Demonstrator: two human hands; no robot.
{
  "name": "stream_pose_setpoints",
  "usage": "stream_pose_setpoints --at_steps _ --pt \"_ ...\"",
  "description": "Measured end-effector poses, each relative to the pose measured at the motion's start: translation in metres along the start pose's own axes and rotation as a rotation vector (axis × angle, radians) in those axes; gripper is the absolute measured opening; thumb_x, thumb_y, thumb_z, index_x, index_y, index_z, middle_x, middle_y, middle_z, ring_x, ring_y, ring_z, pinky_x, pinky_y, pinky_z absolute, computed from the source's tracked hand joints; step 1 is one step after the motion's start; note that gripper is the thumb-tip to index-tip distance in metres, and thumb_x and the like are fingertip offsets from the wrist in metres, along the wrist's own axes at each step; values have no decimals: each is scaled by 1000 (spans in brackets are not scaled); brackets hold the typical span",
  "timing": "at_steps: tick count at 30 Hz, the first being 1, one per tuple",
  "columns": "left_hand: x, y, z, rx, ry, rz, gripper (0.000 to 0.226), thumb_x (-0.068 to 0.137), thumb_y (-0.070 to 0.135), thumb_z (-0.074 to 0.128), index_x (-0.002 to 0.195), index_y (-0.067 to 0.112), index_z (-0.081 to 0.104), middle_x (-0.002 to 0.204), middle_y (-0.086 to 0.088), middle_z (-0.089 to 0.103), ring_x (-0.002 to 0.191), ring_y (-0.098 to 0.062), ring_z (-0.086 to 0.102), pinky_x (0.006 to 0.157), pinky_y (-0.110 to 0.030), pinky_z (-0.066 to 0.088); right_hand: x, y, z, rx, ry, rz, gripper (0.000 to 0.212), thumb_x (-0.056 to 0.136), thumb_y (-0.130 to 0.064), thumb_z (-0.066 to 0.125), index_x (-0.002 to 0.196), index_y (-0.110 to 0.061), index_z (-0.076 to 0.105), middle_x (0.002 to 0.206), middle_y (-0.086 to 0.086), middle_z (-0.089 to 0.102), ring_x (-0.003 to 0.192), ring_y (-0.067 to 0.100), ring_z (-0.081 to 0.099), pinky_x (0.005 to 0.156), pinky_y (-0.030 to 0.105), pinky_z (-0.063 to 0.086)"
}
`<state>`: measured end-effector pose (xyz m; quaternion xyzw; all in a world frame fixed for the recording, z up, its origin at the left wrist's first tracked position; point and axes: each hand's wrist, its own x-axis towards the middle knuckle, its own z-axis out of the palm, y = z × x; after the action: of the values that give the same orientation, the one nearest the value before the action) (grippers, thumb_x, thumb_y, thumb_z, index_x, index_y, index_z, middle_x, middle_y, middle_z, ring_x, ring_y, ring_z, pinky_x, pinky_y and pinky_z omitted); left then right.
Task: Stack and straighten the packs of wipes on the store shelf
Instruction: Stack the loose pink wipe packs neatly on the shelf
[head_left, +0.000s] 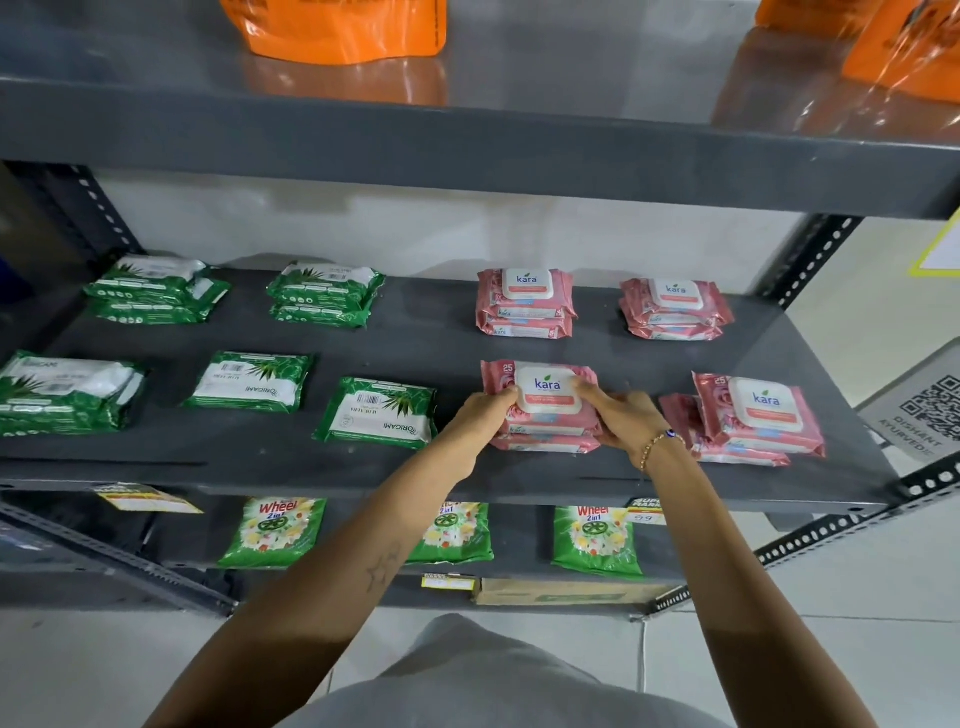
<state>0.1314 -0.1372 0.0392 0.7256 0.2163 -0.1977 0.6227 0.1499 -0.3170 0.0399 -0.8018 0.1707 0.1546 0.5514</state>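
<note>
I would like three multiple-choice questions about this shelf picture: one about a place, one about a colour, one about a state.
1. Where do both hands rest?
A. on the front pink stack
B. on a green pack
C. on the orange bags

2. What colour are the packs on the left half of the shelf?
A. pink
B. green and white
C. blue

3. How does the far right front pink stack lie?
A. squared up
B. top pack shifted off the one below
C. standing upright

Answers:
1 A: left hand and right hand hold the front pink stack.
2 B: see the green packs.
3 B: the right stack is askew.
</note>
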Motion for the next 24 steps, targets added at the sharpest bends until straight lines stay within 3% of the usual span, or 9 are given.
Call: stream_pose_setpoints --at_steps 1,3,6,9,11,15,18,21,24 --pt "0 0 -1 -4 -13 2 27 95 37 48 93 13 60 101 -8 65 89 -21 59 84 -29 42 -2 2 1 3 15 -10 53 67 -59 68 65 -7 62 72 14 59 69 24 56 85 45 57" --pt "1 -1 -1 -4 -39 3 28 96 37 48 97 12 59 111 -12 67 97 -23 60 94 -32 43 -4 4 1 2 19 -24 73 70 -62 64 85 9 68 76 13 61 72 22 58 88 45 56" --pt "2 0 -2 -4 -60 18 26 95 34 49 97 10 59 118 -17 67 98 -24 61 90 -32 46 -8 1 0 -13 -3 -25 86 72 -64 60 106 16 61 82 14 64 76 22 59 89 44 55" --pt "4 0 -3 -2 -60 18 25 95 33 50 91 10 59 114 -17 67 97 -24 61 78 -28 50 -12 0 -2 7 -24 -26 81 75 -60 60 104 15 62 84 14 67 74 20 63 77 33 59" --pt "4 -1 -4 12 -64 19 32 95 34 49 103 7 62 115 -16 68 101 -25 63 83 -30 50 -13 0 -1 25 -24 -36 72 77 -57 60 97 12 65 83 13 68 73 20 63 73 29 58" --pt "4 -4 -5 40 -61 22 44 92 41 50 114 5 64 114 -14 70 107 -26 64 105 -40 43 -15 3 0 12 -12 -33 65 76 -59 60 84 5 68 78 11 69 76 22 62 90 40 55" --pt "5 -5 -5 33 -56 18 47 90 44 52 116 6 64 115 -12 70 108 -25 63 108 -42 40 -15 5 0 11 -1 -22 73 72 -63 62 88 8 68 79 13 70 75 23 62 92 45 53" --pt "9 -9 -4 12 -48 17 48 89 46 53 115 7 64 114 -12 70 108 -25 63 108 -42 40 -16 2 0 7 3 -24 67 73 -61 62 87 4 68 90 20 73 81 29 66 92 47 53" --pt "6 -11 -6 98 -8 39 65 80 59 55 120 8 59 118 -9 68 111 -25 61 105 -40 41 -18 -3 -3 5 -13 9 60 75 -60 61 87 -2 67 96 21 72 84 29 66 89 42 55"
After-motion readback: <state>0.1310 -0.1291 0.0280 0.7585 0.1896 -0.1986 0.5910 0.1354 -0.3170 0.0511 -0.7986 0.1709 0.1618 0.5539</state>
